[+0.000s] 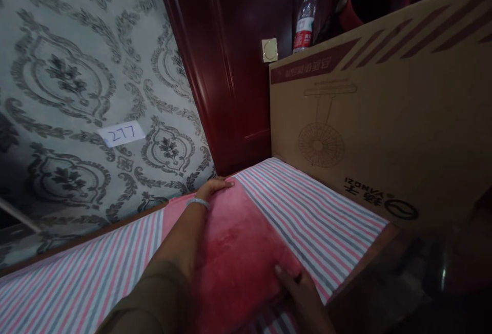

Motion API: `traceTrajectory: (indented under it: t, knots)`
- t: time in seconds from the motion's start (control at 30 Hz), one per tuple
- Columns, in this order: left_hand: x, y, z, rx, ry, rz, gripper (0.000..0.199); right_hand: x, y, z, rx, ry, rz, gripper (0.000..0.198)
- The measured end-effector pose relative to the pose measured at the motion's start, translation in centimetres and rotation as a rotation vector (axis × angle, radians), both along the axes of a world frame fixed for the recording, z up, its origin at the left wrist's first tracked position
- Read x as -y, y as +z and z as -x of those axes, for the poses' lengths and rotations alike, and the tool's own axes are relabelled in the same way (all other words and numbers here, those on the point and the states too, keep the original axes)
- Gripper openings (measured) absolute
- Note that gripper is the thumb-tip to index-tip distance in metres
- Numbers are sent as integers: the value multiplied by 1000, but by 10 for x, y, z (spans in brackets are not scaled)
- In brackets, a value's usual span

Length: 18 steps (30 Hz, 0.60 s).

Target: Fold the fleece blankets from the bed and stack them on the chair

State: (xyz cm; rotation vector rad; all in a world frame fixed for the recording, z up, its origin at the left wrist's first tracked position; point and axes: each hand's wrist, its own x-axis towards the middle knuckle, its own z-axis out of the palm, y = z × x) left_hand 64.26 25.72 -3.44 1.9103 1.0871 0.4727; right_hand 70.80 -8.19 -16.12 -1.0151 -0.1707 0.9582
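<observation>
Clearly the red plush cloth [238, 252] lies flat on the striped sheet [315, 211], under both hands. Smoothing it well likely needs even pressure toward its edges. Left hand [215, 186] rests open, arm outstretched; right hand [300, 293] pinches the near edge.

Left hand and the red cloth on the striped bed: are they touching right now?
Touching. The head view shows the left hand lying flat on the far edge of the red cloth, fingers pressed onto it with no gap, beside the patterned wall.
</observation>
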Motion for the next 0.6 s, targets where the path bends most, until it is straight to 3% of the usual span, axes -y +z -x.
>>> traceTrajectory:
  t: [0.17,0.37,0.5,0.6]
  knots:
    - [2,-2,-7,10,-65,-4,28,-2,-4,3,11,-7,-7,65]
    - [6,6,3,128,-45,-125,23,2,11,1,44,53,-29,55]
    - [13,31,25,185,-27,-232,29,0,38,7,128,78,-122,58]
    - [14,68,58,203,-9,-333,38,-1,66,29,82,156,-230,63]
